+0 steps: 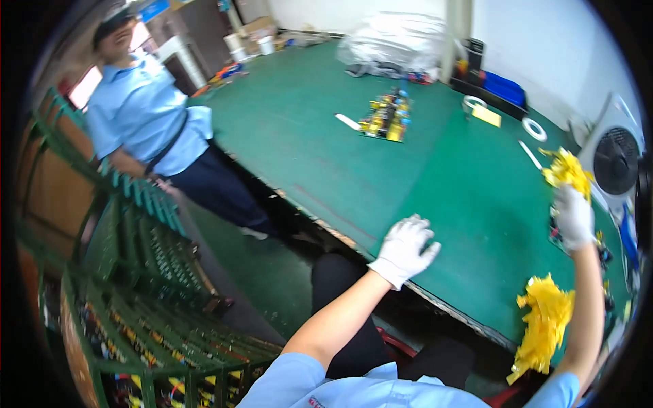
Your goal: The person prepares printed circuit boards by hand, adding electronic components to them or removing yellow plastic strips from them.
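My left hand (407, 251), in a white glove, rests flat near the front edge of the green-topped table (469, 204). Its fingers are spread and hold nothing. At the right, my right hand (575, 219), also gloved, is closed on a bunch of crumpled yellow strips (568, 168) that look like tape. Partly under that hand lies a small circuit board (555, 228). A second pile of yellow strips (544, 323) lies by my right forearm at the table's near edge. Farther off, a circuit board with yellow and black parts (386, 117) sits on the table beside a white strip.
A grey fan (615, 153) stands at the right edge. Behind are tape rolls (534, 129), a yellow card (486, 115), a blue bin (505, 88) and plastic-wrapped goods (394, 41). Green racks (156, 340) of boards fill the left, where a person in blue (146, 112) stands.
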{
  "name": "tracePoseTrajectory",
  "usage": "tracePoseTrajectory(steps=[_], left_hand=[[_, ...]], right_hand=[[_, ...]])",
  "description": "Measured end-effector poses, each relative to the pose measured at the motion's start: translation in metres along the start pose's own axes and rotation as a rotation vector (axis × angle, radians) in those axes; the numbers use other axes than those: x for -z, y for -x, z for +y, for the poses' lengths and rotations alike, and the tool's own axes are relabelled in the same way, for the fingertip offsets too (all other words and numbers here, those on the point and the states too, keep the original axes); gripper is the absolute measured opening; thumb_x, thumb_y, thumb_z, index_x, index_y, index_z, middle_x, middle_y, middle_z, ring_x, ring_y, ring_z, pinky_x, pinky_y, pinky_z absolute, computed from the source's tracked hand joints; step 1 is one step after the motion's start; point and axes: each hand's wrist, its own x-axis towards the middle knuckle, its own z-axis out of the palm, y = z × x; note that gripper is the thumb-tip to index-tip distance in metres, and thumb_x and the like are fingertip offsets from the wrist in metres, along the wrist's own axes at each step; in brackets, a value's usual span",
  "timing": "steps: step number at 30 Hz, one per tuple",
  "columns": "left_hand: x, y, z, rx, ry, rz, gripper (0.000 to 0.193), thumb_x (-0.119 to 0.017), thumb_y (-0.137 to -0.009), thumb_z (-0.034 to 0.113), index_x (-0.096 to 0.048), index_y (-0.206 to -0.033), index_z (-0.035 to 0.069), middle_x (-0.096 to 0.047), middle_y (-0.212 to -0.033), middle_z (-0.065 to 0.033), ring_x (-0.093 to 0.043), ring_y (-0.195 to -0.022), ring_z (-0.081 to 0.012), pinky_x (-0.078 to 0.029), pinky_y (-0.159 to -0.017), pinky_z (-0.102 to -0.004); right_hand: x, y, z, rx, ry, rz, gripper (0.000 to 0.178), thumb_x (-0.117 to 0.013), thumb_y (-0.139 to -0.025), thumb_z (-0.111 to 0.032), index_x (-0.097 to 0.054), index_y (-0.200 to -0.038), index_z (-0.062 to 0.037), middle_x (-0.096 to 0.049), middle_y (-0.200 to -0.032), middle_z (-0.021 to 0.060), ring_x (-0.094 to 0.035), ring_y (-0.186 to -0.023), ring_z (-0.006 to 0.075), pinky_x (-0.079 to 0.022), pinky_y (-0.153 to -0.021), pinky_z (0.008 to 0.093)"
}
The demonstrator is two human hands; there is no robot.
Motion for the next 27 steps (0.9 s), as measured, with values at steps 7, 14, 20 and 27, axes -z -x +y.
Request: tracePoseTrajectory(steps=[7, 14, 20, 27], left_hand=[[-0.020, -0.012, 0.013, -0.087, 0.153, 0.041, 0.024, -0.070, -0.083, 0.027, -0.070, -0.095, 0.007, -0.069, -0.113, -0.0118, -0.061, -0.116, -0.0309, -0.046, -0.101, -0.0429], [-0.010, -0.023, -0.006, -0.080, 0.379, -0.135, 0.020, -0.066, -0.087, 0.024, -0.070, -0.095, 0.007, -0.070, -0.109, -0.0122, -0.063, -0.112, -0.0326, -0.047, -0.099, -0.0443], [0.010, -0.133, -0.081, 0.084, 0.174, -0.028, 0.029, -0.060, -0.091, 0.025, -0.065, -0.112, 0.004, -0.067, -0.110, -0.0185, -0.064, -0.103, -0.0359, -0.051, -0.091, -0.0423], [-0.030, -0.235, -0.177, 0.249, -0.243, 0.045, 0.048, -0.060, -0.089, 0.030, -0.053, -0.130, 0.006, -0.064, -0.115, -0.0185, -0.061, -0.108, -0.0367, -0.049, -0.092, -0.0469]], right_hand=[[-0.115, -0.005, -0.065, -0.030, 0.122, 0.063, 0.021, -0.052, -0.096, -0.028, -0.059, -0.092, -0.0089, -0.065, -0.082, 0.0172, -0.065, -0.079, 0.0387, -0.052, -0.071, 0.0500], [-0.171, 0.011, -0.072, -0.096, 0.054, 0.086, 0.018, -0.054, -0.093, -0.025, -0.056, -0.092, -0.0072, -0.064, -0.085, 0.0175, -0.065, -0.078, 0.0381, -0.053, -0.066, 0.0482], [-0.169, 0.011, -0.067, -0.116, 0.059, 0.064, 0.016, -0.055, -0.093, -0.024, -0.054, -0.091, -0.0081, -0.062, -0.083, 0.0160, -0.064, -0.074, 0.0364, -0.052, -0.063, 0.0483], [-0.162, 0.013, -0.073, -0.118, 0.100, 0.001, 0.018, -0.056, -0.093, -0.026, -0.054, -0.093, -0.0081, -0.062, -0.082, 0.0149, -0.064, -0.072, 0.0338, -0.052, -0.061, 0.0477]])
